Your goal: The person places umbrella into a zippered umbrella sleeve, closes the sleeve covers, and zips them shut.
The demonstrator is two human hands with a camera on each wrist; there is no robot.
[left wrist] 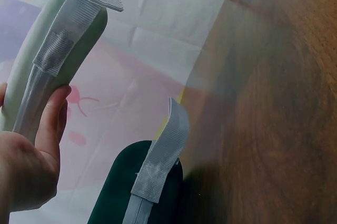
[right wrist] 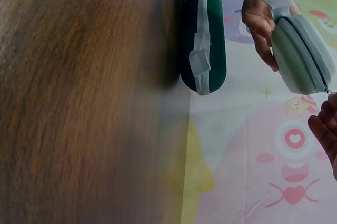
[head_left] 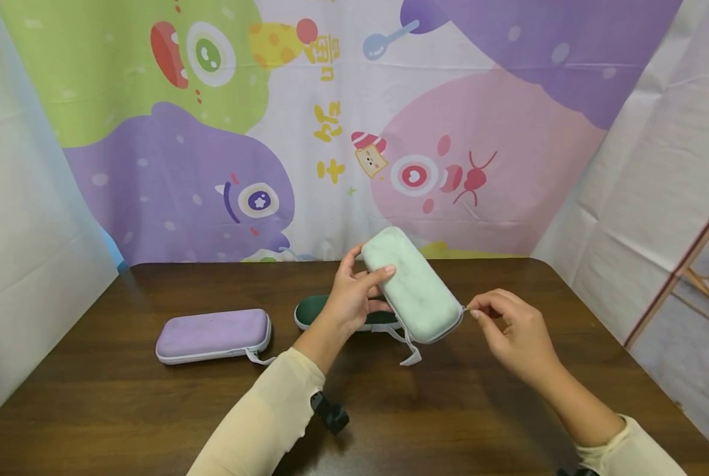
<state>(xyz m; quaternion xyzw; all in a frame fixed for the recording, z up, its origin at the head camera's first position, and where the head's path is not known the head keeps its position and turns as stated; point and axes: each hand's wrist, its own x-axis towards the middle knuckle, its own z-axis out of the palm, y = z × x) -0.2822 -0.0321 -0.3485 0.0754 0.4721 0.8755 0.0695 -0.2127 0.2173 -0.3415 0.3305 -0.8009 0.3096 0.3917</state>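
My left hand [head_left: 354, 291] grips a mint-green zippered case [head_left: 413, 284] and holds it tilted above the table. That case [left wrist: 31, 71] shows its grey strap in the left wrist view, and it appears as the mint case [right wrist: 303, 55] in the right wrist view. My right hand [head_left: 491, 311] pinches the zipper pull at the case's right end. A dark green case [head_left: 319, 311] lies on the table under the left hand, partly hidden; this dark green case [right wrist: 204, 39] and its strap show clearly from the right wrist. A lilac case [head_left: 213, 334] lies to the left.
The dark wooden table [head_left: 122, 410] has rounded corners. A colourful cartoon backdrop [head_left: 331, 119] hangs behind it, with white sheets at both sides. A wooden frame [head_left: 688, 271] stands at the right edge.
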